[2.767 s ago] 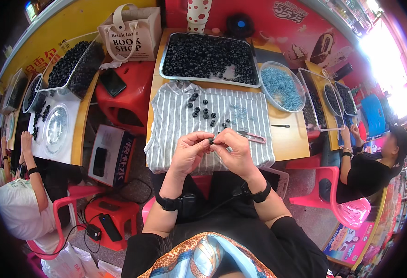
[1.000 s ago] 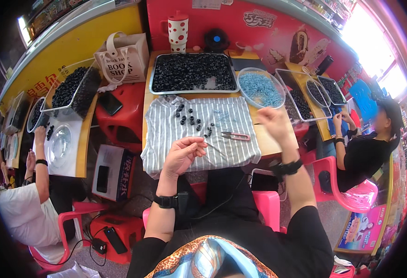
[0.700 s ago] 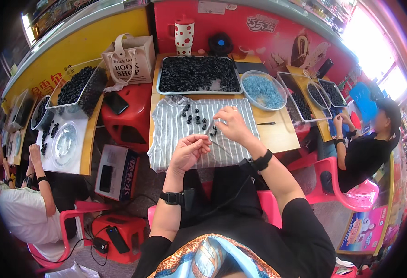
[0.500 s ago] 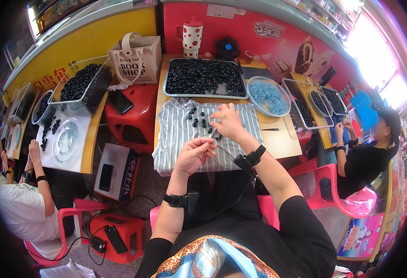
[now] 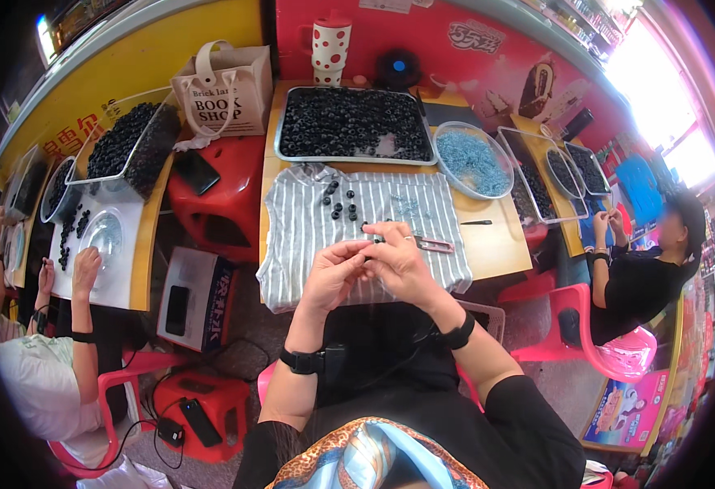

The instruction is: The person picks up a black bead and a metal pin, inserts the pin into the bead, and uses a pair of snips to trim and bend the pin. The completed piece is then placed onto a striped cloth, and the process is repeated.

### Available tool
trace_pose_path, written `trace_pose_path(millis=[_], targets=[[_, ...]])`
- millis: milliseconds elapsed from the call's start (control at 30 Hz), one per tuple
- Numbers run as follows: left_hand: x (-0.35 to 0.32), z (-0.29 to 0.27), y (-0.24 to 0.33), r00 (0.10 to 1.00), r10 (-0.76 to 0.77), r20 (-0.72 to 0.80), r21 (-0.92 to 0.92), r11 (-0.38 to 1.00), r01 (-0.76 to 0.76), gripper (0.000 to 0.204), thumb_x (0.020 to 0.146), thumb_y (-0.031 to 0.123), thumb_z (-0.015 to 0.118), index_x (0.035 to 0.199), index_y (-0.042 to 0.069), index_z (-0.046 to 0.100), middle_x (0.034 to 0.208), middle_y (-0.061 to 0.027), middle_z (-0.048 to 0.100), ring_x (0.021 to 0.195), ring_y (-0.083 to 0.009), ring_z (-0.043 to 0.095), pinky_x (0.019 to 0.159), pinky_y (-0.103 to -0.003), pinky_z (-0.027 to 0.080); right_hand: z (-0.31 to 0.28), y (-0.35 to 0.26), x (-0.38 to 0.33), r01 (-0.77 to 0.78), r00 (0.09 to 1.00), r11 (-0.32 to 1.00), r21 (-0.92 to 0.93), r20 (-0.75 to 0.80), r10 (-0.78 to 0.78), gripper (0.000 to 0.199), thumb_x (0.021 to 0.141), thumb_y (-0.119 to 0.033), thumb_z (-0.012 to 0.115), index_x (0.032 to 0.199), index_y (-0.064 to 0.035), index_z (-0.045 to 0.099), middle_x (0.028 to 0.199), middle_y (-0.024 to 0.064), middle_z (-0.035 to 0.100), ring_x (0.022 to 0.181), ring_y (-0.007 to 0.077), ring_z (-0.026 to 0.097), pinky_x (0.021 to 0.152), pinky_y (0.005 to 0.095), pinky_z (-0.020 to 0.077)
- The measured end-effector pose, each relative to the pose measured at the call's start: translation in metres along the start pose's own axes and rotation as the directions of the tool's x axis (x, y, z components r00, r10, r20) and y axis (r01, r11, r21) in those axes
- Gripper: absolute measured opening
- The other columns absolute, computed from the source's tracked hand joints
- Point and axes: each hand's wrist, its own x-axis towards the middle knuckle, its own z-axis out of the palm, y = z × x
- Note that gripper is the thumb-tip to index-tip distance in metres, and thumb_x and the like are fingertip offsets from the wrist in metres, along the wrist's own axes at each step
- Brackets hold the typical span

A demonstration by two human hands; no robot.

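Over the near part of a grey-and-white striped cloth (image 5: 300, 244), my left hand (image 5: 334, 273) and my right hand (image 5: 402, 265) meet with fingertips pinched together. Something small and dark shows between them, too hidden to name. Several loose black beads (image 5: 351, 205) lie on the cloth beyond my hands, two of them close by my right fingers. Beside my right hand rest small thread snips (image 5: 433, 244) with pinkish edges. A scatter of tiny pale-blue pieces (image 5: 410, 205) lies on the cloth farther off.
A metal tray (image 5: 280, 134) of black beads stands behind the cloth. To its right is a round clear tub (image 5: 504, 194) with pale-blue pieces, near a dark thin tool (image 5: 477, 222). Red stools (image 5: 211, 216) stand left. People work at tables on both sides.
My right hand has come back from the beads on the cloth to meet my left hand. The snips and pale-blue pieces it covered now show. The view has shifted slightly.
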Motion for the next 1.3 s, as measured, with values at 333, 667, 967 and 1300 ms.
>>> trace_pose_path(millis=[333,667,967,1300], targets=[[0.003,-0.001,-0.002,0.997,0.027,-0.072,-0.005,1.0,-0.028,0.022,0.091,-0.002,0.062,0.113,-0.005,0.065,0.107,-0.0137,0.068,0.091,-0.0191,0.067,0.081,-0.027,0.053,-0.045,0.072,-0.003,-0.308,0.917,0.938,-0.158,-0.311,0.249,0.015,0.074,-0.002,0.071,0.087,-0.0079,0.072,0.1,0.0133,0.065,0.104,0.034,0.055,0.085,0.0415,0.0443],[0.002,0.002,0.0,0.993,0.054,-0.105,-0.006,0.998,-0.055,0.022,0.092,0.0,0.063,0.113,-0.005,0.065,0.104,-0.0126,0.069,0.089,-0.0187,0.067,0.08,-0.027,0.053,-0.053,0.089,-0.005,-0.285,0.951,0.914,-0.287,-0.201,0.233,0.011,0.072,-0.004,0.071,0.081,-0.0099,0.072,0.103,0.0133,0.063,0.101,0.0344,0.054,0.083,0.0446,0.0447],[0.0,0.002,0.001,0.994,0.012,-0.106,-0.033,0.999,-0.016,0.022,0.094,0.003,0.062,0.114,-0.003,0.065,0.1,-0.0104,0.069,0.083,-0.0165,0.066,0.074,-0.026,0.052,-0.044,0.084,0.006,-0.245,0.97,0.828,-0.505,-0.128,0.209,0.01,0.072,-0.005,0.072,0.081,-0.0093,0.071,0.111,0.0131,0.061,0.11,0.0344,0.05,0.089,0.0469,0.041],[0.002,0.001,-0.001,0.995,0.02,-0.095,-0.057,0.998,-0.026,0.02,0.095,0.007,0.061,0.113,-0.003,0.065,0.101,-0.0109,0.069,0.084,-0.017,0.065,0.075,-0.027,0.051,-0.027,0.017,0.006,-0.331,0.94,0.902,0.278,0.01,0.341,0.01,0.08,0.005,0.066,0.089,0.0018,0.064,0.085,0.009,0.061,0.078,0.0197,0.06,0.069,0.0288,0.0467]])
